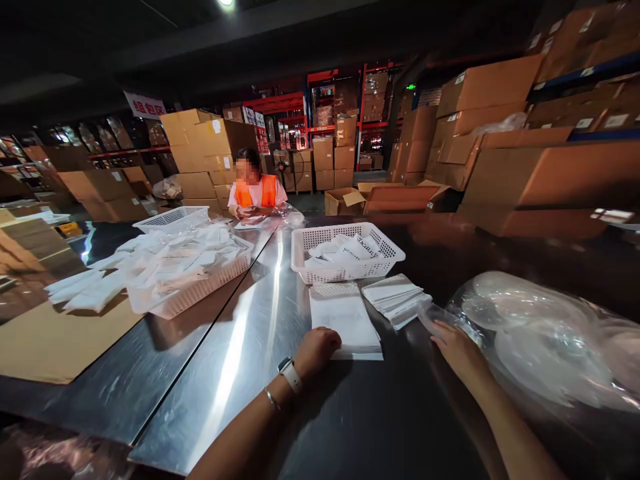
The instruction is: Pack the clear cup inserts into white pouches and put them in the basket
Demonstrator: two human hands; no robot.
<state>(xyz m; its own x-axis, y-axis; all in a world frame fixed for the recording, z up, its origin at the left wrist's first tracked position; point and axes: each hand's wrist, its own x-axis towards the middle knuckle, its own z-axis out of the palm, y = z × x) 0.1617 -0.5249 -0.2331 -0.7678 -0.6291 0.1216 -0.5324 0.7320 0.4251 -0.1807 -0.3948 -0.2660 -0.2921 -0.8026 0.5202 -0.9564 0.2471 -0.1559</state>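
My left hand (318,348) rests at the left edge of a stack of flat white sheets or packets (345,320). Its fingers are curled closed, and whatever may be inside them is hidden. On that wrist are a watch with a white band (290,375) and a bracelet. Over to the right, my right hand (456,348) has its fingers on a thin clear plastic bag (431,316), part of which sticks out to the left of the fingertips. Between the hands, a fanned pile of white packets (395,297) lies beside the stack.
Behind the stack stands a white perforated basket (345,272) with printed white packets. A fuller basket (187,297) is at left, near a cardboard sheet (65,340). Clear plastic bags (550,340) heap at right. Across the metal table sits a person in an orange vest (270,192).
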